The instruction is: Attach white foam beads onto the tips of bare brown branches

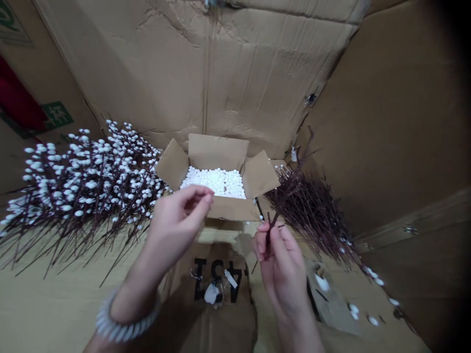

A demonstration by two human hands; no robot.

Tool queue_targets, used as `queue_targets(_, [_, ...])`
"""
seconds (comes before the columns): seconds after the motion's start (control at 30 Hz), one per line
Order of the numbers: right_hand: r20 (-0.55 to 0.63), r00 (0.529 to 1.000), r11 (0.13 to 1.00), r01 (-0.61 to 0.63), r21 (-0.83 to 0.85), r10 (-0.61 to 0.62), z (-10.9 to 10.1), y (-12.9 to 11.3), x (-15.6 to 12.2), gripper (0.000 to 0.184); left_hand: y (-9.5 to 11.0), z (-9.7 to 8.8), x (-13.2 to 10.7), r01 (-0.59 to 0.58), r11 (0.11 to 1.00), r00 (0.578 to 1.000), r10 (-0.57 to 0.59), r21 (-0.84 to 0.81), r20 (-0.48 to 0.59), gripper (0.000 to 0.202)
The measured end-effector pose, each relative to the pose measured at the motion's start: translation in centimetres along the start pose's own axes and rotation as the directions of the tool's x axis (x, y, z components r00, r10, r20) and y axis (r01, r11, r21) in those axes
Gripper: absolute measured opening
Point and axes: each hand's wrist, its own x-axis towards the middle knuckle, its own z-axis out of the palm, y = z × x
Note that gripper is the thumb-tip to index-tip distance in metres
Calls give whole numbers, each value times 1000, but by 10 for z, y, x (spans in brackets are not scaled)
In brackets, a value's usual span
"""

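Note:
My left hand hangs in front of the open cardboard box, its fingertips pinched together just above the near flap, with nothing showing between them. The box holds a heap of white foam balls. My right hand grips a thin dark twig upright between thumb and fingers, close to the box's right corner. A bracelet of pale beads circles my left wrist.
A large pile of dark branches with white buds lies left of the box, and a bundle of bare dark twigs lies right. Loose white balls and cardboard scraps sit lower right. Cardboard sheets line the walls and surface.

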Motion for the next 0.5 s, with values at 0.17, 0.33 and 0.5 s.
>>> queue_targets(0.17, [-53,999,1000,-7,3,7,-3,3,0,29,3,7,67,-118,728,992,54,675,115,25])
queue_targets(0.33, [-111,993,999,30,27,-27,-9,4,4,28,-23,29,116,-267,599,923,-68,755,380,30])
queue_targets(0.5, [-136,990,998,43,48,-37,-11,2,6,28,-52,35,131,-365,556,876,-68,747,478,40])
